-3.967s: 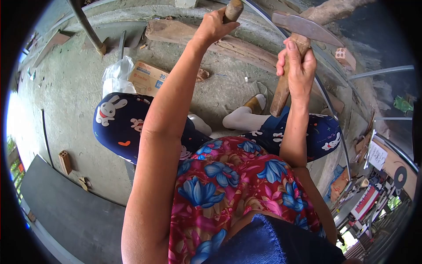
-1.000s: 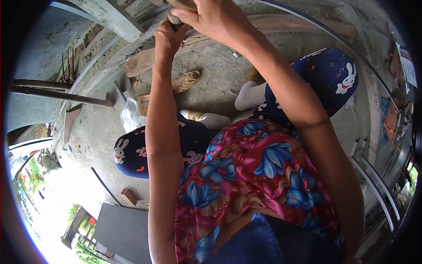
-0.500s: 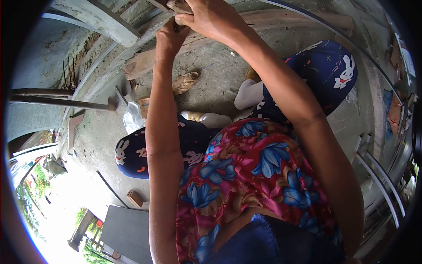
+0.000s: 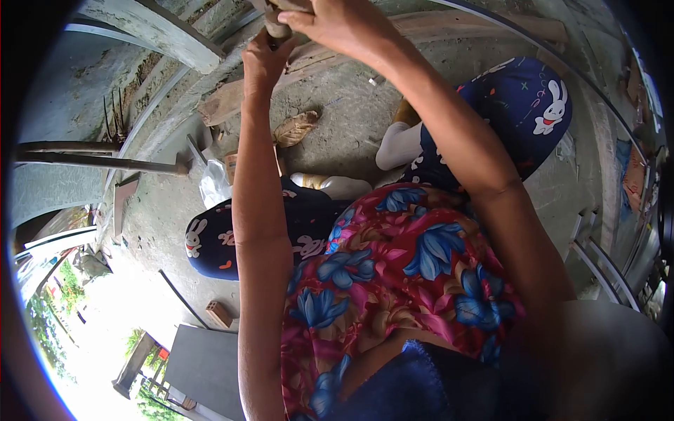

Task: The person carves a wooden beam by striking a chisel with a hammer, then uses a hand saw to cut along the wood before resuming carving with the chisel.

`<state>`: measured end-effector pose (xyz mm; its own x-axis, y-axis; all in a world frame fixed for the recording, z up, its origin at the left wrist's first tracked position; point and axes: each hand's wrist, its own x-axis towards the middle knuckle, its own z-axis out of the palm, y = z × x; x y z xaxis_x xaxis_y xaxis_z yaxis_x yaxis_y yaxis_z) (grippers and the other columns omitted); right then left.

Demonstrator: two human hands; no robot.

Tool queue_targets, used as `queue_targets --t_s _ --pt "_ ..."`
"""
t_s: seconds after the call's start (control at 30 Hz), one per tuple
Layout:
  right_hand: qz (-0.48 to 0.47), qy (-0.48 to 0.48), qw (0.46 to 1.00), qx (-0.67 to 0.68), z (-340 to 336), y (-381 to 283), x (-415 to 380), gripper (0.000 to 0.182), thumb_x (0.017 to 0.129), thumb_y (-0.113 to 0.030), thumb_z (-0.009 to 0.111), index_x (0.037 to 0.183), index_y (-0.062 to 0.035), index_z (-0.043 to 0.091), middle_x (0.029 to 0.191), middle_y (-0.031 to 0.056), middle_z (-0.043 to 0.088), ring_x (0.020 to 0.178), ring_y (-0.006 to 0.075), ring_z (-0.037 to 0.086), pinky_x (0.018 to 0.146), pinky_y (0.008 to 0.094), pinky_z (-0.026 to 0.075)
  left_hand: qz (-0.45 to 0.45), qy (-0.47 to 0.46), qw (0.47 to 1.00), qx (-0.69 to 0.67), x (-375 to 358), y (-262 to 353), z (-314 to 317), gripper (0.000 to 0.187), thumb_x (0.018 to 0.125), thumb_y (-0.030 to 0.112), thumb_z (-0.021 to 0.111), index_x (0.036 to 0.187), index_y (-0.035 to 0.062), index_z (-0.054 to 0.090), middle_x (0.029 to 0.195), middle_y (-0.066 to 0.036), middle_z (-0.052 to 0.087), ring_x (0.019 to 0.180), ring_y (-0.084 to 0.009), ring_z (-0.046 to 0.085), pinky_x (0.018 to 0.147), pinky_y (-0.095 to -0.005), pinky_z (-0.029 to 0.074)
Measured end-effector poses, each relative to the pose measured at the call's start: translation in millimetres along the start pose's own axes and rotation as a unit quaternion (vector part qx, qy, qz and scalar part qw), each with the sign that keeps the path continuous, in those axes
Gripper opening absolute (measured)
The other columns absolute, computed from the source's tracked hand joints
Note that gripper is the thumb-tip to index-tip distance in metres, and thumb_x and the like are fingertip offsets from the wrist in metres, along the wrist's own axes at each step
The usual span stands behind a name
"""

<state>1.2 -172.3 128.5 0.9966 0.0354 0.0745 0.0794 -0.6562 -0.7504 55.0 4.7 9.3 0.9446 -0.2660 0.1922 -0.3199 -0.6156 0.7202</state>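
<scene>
At the top edge of the view, my right hand is closed round a grey-brown piece, partly cut off by the frame. Its rounded lower end hangs down beside the right fingertips. Just below, my left hand curls its fingers and thumb about that rounded end, with a dark gap between them. The kind of piece I cannot tell. Both forearms reach forward over my crossed legs, which wear dark blue rabbit-print trousers.
A long wooden beam lies across the floor beyond my feet. Nearby are a dry leaf, a clear plastic bag and a brick. Poles jut in from the left; metal rails stand at right.
My left hand has dropped slightly, its fingers parting more, and more of the rounded end shows. The right hand has shifted a little right. A blurred pale shape has appeared at lower right.
</scene>
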Motion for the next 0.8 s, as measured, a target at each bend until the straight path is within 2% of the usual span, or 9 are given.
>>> queue_targets --t_s 0.07,0.1,0.13,0.2,0.27,0.3,0.4,0.53,0.8 --pt "0.006 0.004 1.0 -0.025 -9.2 1.7 1.8 0.044 0.09 -0.038 0.058 0.097 0.0055 0.053 0.071 0.0199 0.057 0.063 0.029 0.057 0.057 0.0397 0.045 -0.034 0.006 0.999 -0.011 0.4 -4.9 -10.0 0.034 0.073 0.027 0.076 0.091 -0.0012 0.066 0.079 -0.015 0.07 0.073 -0.0202 0.067 0.07 -0.033 0.052" --pt "-0.026 0.034 0.999 0.006 -13.7 2.9 1.6 0.043 0.09 -0.036 0.059 0.096 0.0059 0.053 0.07 0.0173 0.056 0.061 0.0257 0.054 0.056 0.0382 0.044 -0.051 0.014 0.998 -0.031 -0.4 -19.1 -14.0 0.034 0.074 0.027 0.076 0.09 -0.0017 0.067 0.08 -0.014 0.07 0.073 -0.0198 0.067 0.07 -0.0322 0.052" --pt "0.003 0.02 0.999 0.034 -21.6 -1.7 0.3 0.039 0.091 -0.034 0.059 0.095 0.0049 0.052 0.071 0.0154 0.056 0.064 0.0235 0.056 0.058 0.038 0.045 -0.068 0.022 0.996 -0.052 -1.2 -31.7 -18.6 0.033 0.074 0.027 0.075 0.088 -0.0021 0.067 0.08 -0.014 0.07 0.074 -0.0193 0.067 0.07 -0.0315 0.052" --pt "-0.052 0.083 0.991 0.092 -26.9 -0.7 1.5 0.037 0.092 -0.031 0.059 0.096 0.0046 0.052 0.071 0.0146 0.056 0.062 0.0217 0.057 0.056 0.0358 0.047 -0.112 0.06 0.982 -0.137 -4.6 -41.5 -32.2 0.031 0.074 0.023 0.074 0.085 -0.0053 0.066 0.077 -0.013 0.069 0.069 -0.0177 0.067 0.065 -0.0308 0.053" --pt "-0.013 0.051 0.989 0.138 -36.9 -3.2 -1.3 0.036 0.091 -0.03 0.06 0.097 0.0047 0.052 0.071 0.0142 0.057 0.06 0.021 0.058 0.052 0.0342 0.047 -0.123 0.103 0.957 -0.243 -8.0 -48.6 -39.7 0.027 0.075 0.019 0.073 0.083 -0.0055 0.066 0.075 -0.012 0.068 0.067 -0.0167 0.066 0.062 -0.0297 0.053" --pt "0.006 0.035 0.986 0.16 -40.9 -4.8 -2.4 0.036 0.091 -0.03 0.06 0.097 0.0047 0.052 0.071 0.014 0.057 0.058 0.0206 0.058 0.051 0.0333 0.048 -0.135 0.112 0.95 -0.257 -11.1 -50.9 -43.4 0.022 0.077 0.013 0.071 0.086 -0.0052 0.064 0.079 -0.012 0.066 0.069 -0.0166 0.065 0.062 -0.0284 0.056" --pt "-0.037 0.076 0.986 0.146 -39.5 2.1 -1.7 0.036 0.09 -0.03 0.061 0.096 0.0043 0.052 0.07 0.0128 0.057 0.054 0.02 0.057 0.046 0.0319 0.047 -0.132 0.134 0.925 -0.329 -21.7 -52.8 -43.9 0.02 0.077 0.008 0.069 0.09 -0.0058 0.062 0.085 -0.012 0.065 0.071 -0.017 0.065 0.064 -0.029 0.059" --pt "-0.026 0.05 0.981 0.188 -44.3 -2.3 -5.7 0.032 0.092 -0.028 0.06 0.093 0.0027 0.052 0.066 0.0098 0.054 0.052 0.0164 0.056 0.045 0.0308 0.046 -0.132 0.123 0.909 -0.374 -34.6 -47.5 -37.9 0.017 0.078 0.003 0.066 0.093 -0.0043 0.061 0.09 -0.012 0.064 0.076 -0.0192 0.065 0.067 -0.0307 0.06" --pt "-0.001 0.036 0.984 0.173 -39.7 1.6 -6.7 0.032 0.092 -0.028 0.06 0.094 0.0027 0.051 0.065 0.0089 0.053 0.051 0.015 0.055 0.044 0.0294 0.045 -0.131 0.097 0.911 -0.38 -34.3 -51.1 -29.2 0.017 0.078 0.006 0.065 0.092 -0.0039 0.062 0.089 -0.012 0.065 0.071 -0.0194 0.066 0.068 -0.0296 0.059"
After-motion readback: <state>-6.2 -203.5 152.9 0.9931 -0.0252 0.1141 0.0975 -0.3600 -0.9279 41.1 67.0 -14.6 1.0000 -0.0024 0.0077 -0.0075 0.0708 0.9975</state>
